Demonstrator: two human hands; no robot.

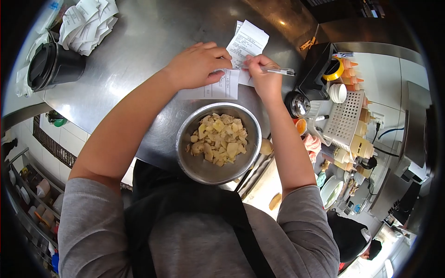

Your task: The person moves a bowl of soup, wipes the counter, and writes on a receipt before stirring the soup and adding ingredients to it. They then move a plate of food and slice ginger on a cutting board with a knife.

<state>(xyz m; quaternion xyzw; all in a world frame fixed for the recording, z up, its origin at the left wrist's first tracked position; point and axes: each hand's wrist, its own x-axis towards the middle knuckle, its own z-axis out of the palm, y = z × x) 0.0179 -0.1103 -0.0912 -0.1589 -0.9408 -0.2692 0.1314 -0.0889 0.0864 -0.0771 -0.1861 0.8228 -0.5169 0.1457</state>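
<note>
My right hand (265, 79) is closed around a pen (280, 71), its tip end down at a printed paper receipt (249, 41) on the steel table (153, 28). My left hand (197, 66) lies across the papers with fingers slightly bent and the thumb apart. Under its thumb side, a second slip of receipt paper (227, 87) stretches toward me. Close in front of my body stands a metal bowl (184, 160), just below both hands. Pale, yellowish chopped pieces (221, 139) fill its middle.
A heap of crumpled receipts (90, 25) lies at the table's far left, beside a black bin (58, 67). On the right are a black box (315, 76), yellow tape (334, 69), a perforated white basket (345, 116) and several sauce bottles (361, 146). Another person (347, 236) is at lower right.
</note>
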